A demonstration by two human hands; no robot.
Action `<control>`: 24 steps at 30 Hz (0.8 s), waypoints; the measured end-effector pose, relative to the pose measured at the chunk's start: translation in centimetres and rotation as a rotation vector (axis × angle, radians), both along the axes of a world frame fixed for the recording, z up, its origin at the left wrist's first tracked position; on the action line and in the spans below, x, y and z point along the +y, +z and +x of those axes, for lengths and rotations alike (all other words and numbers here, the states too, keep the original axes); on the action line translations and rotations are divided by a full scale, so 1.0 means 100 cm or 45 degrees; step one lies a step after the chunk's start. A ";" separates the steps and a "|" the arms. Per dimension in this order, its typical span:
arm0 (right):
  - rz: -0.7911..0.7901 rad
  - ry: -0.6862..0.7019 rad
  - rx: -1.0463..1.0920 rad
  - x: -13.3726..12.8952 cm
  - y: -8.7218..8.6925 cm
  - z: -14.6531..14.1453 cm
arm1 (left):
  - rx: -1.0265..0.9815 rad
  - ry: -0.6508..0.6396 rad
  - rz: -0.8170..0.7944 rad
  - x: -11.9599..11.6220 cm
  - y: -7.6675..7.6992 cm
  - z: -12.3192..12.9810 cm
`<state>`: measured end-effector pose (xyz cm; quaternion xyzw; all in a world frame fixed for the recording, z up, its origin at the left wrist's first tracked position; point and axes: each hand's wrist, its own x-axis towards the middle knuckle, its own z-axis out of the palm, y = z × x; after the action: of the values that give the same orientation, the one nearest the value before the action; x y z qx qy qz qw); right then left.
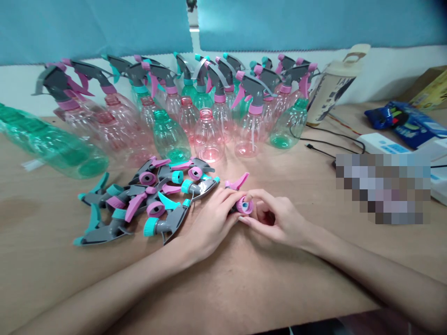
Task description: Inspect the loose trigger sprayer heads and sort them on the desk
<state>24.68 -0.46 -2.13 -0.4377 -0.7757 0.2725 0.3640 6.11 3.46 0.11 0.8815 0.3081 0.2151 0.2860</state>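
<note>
Between my hands is a pink and grey spray head, its round pink collar facing up toward me and its pink trigger pointing up and away. My left hand is closed round its grey body. The thumb and fingers of my right hand pinch the pink collar. Several loose spray heads in grey with pink or teal parts lie in a pile left of my hands. Beyond them stand an uncapped pink bottle and an uncapped green bottle.
Rows of clear pink and green bottles, many with spray heads, stand along the back. Green bottles lie at the left. To the right are a tall cream tumbler, black cables, a blue packet, white boxes and a blurred-out object.
</note>
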 end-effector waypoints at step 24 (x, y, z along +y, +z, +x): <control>-0.268 0.018 0.166 0.002 0.012 0.000 | 0.018 -0.093 0.027 0.001 -0.004 0.001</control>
<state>24.69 -0.31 -0.90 -0.4494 -0.7205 0.3828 0.3638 6.20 3.59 -0.32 0.8966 0.2756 0.2016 0.2820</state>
